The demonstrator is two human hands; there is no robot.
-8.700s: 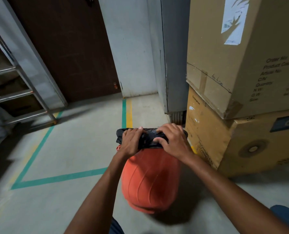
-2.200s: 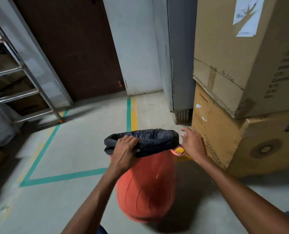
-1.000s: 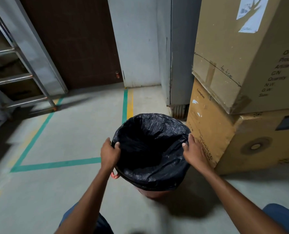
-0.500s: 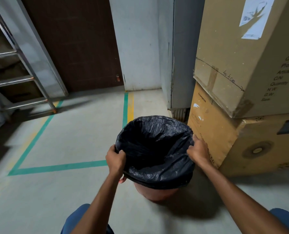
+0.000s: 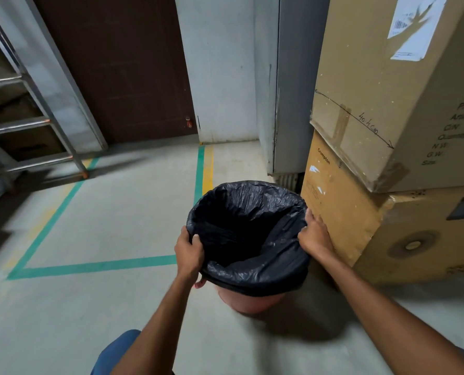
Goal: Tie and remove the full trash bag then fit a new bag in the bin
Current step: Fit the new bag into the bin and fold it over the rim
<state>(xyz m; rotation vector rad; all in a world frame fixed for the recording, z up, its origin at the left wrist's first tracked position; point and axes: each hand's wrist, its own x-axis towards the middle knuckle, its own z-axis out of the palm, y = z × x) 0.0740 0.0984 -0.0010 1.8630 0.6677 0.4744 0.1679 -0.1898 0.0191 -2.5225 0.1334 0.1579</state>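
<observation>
Seating the liner looks to be the step in hand. The black bag [image 5: 247, 231] lies open inside the orange bin [image 5: 248, 301], its mouth turned over the rim and hanging down the outside as a cuff. The left hand [image 5: 188, 251] grips rim and plastic together, thumb inside the mouth and fingers curled round the outside. The right hand [image 5: 313, 236], directly across the opening from it, has its fingers curled over the cuff, pinching the film against the rim.

Between the two hands the bag sags inward in loose folds, and its bottom is too dark to make out. Just beyond the right hand's knuckles stands the lower cardboard box [image 5: 344, 212] (so close that I cannot tell whether skin touches card). The bin stands on the floor [image 5: 103, 307] below both hands.

To do this well, I judge, draw the cuff down evenly on both sides so it hangs level all round, and push the film out towards the bin's wall to release trapped air. Thin film is likely to tear at a sharp tug, so pull gently, and mind the tight gap on the box side.
</observation>
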